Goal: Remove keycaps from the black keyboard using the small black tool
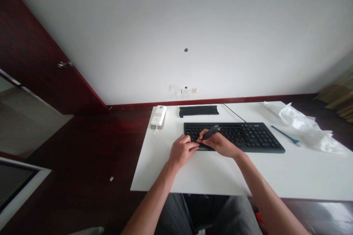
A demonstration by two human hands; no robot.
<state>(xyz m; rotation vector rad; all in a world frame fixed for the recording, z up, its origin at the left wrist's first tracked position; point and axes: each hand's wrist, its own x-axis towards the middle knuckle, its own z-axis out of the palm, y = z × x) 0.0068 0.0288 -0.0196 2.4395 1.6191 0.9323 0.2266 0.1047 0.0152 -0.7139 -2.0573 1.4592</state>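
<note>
A black keyboard (248,136) lies across the middle of the white table (209,176). My right hand (220,144) rests on its near left corner and grips a dark, pen-shaped tool (211,131) that points up and to the right. My left hand (182,149) sits just left of it with its fingers curled toward the tool's lower end, touching the keyboard's left edge. Whether the left hand pinches anything is hidden by the fingers.
A smaller black key strip (198,110) lies behind the keyboard, and a white device with a cord (158,116) sits at the table's back left. A blue tool (285,134) and crumpled clear plastic (303,125) lie to the right. Dark floor surrounds the table.
</note>
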